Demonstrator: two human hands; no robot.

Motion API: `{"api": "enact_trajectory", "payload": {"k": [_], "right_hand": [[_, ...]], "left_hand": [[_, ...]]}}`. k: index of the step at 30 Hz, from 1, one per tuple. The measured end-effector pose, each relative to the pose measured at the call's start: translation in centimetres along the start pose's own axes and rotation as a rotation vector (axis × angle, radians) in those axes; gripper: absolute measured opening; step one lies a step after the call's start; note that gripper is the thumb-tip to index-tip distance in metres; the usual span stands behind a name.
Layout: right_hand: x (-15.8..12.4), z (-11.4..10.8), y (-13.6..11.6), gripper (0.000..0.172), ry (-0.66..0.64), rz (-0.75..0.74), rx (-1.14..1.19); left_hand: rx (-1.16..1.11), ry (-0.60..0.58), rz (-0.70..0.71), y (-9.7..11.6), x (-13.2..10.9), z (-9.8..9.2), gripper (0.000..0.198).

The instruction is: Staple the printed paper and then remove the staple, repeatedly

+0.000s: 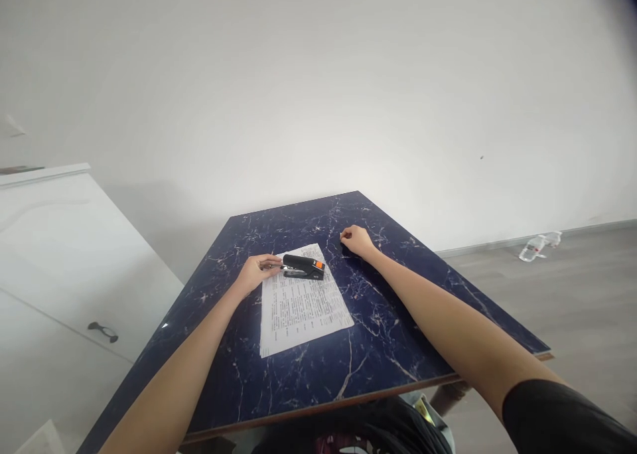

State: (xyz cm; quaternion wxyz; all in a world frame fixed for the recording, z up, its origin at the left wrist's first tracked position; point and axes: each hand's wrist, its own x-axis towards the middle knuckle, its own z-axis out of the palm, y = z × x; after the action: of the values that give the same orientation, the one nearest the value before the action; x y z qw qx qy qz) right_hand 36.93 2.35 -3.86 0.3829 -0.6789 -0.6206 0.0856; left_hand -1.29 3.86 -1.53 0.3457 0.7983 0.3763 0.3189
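Note:
A black stapler (304, 267) with an orange patch on its right end lies across the upper part of a stack of printed paper sheets (303, 314). My left hand (256, 270) is at the stapler's left end, its fingers closed about a small metallic part there. The exact grip is hard to make out. To the right, beyond the paper's upper right corner, my right hand (356, 240) rests low over the table with its fingers curled into a pinch. Whatever sits between those fingertips is too small to name.
The dark blue marbled table (308, 387) stands against a plain white wall (318, 95). On the left is a white cabinet (74, 255) with a dark handle (103, 332). Clear plastic bottles (533, 248) lie on the grey floor at the right.

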Motion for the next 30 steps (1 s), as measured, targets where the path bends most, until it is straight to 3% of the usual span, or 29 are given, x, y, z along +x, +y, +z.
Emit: {"api": "enact_trajectory", "payload": {"k": [8,14,20,23,26,28,30], "right_hand": [[-0.2,-0.1,-0.2,0.017,-0.007,-0.005,0.004],[-0.4,-0.4,-0.6,0.016,0.029,-0.031,0.034],[-1.7,-1.2,-3.7,0.027,0.094,-0.178,0.108],[-3.4,-0.8,-6.5,0.036,-0.011,-0.308,0.158],[-5.5,0.2,-9.3,0.038,-0.216,-0.436,0.223],[-6.7,0.9,-10.5,0.04,-0.324,-0.444,0.209],[-7.6,1.4,-11.2,0.031,-0.369,-0.426,0.163]], "left_hand": [[0.04,-0.043,0.017,-0.2,-0.2,-0.1,0.022],[0.067,-0.03,0.039,-0.1,-0.5,-1.0,0.037],[0.32,-0.009,0.022,-0.3,-1.1,-2.7,0.023],[0.34,-0.02,0.059,-0.1,-1.0,-2.7,0.024],[0.306,0.001,0.07,0.3,-1.0,-2.2,0.03],[0.281,-0.018,0.067,0.6,-0.9,-1.7,0.03],[0.266,-0.04,0.067,0.9,-1.0,-1.3,0.025]]}}
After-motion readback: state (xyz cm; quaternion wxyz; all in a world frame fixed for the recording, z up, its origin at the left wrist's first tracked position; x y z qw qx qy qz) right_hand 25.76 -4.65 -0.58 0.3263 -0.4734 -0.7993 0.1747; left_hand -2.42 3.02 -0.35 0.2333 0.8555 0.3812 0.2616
